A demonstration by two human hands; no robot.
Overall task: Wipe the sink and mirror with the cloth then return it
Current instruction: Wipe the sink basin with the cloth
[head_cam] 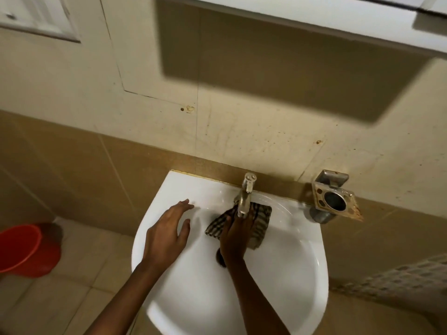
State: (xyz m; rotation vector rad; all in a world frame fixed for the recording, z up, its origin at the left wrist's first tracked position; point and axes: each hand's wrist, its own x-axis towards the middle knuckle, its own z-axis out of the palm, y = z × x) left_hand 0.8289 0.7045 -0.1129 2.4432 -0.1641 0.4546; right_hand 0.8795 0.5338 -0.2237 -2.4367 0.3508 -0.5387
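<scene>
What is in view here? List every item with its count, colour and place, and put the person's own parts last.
sink: one, white, wall-mounted, centre bottom.
tap: one, metal, at the back rim of the sink.
cloth: one, checked beige and dark, in the basin below the tap.
drain: one, dark, in the basin, partly hidden by the right wrist.
holder: one, rusty metal, on the wall right of the sink.
bucket: one, red, on the floor at left.
cabinet: one, white, on the wall at the top.
left hand: open, over the basin's left side.
right hand: pressed flat on the cloth.
</scene>
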